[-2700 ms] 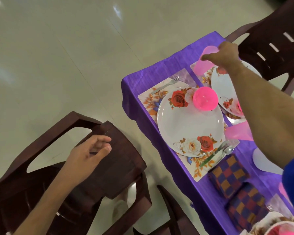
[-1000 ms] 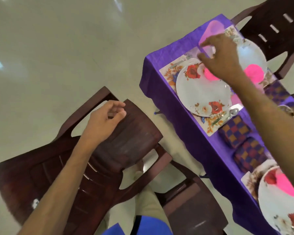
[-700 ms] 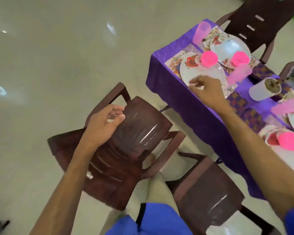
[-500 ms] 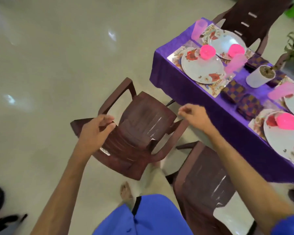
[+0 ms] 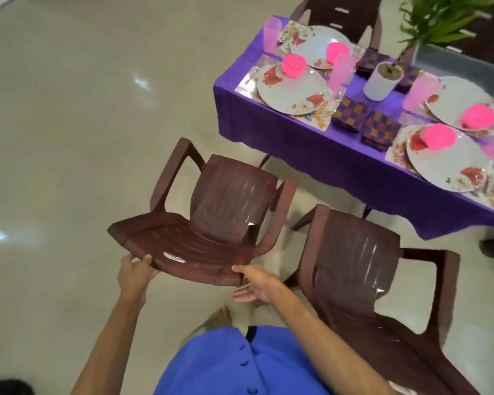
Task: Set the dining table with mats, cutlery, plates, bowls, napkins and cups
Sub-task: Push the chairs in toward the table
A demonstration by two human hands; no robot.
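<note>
We have both hands on the top edge of the brown chair's (image 5: 217,220) backrest at lower centre of the frame: our left hand (image 5: 134,273) curls its fingers round the left end of that edge, thumb on the near face, while our right hand (image 5: 255,286) lies under the right end with fingers fairly straight, one fingertip touching the rim and nothing pinched. The chair sits well apart from the table (image 5: 340,155) in the upper right, with a second brown chair (image 5: 365,280) just beside it at lower right. On the purple cloth the setting looks largely done: four floral plates, the nearest to us at the right edge (image 5: 451,163), each carry a pink bowl (image 5: 438,136), pink cups (image 5: 270,34) stand by the mats, checked napkins (image 5: 378,132) lie between the places, and a white potted plant (image 5: 382,79) stands mid-table. We judge the moulded chair light and stiff, likely to slide easily on the glossy floor, so a grip at both ends of the backrest should steer it squarely. The plates are probably hard and breakable, best lifted by the rim; the cups look thin, light plastic and tippable, and the napkins soft. Cutlery beside the plates is too blurred to make out
</note>
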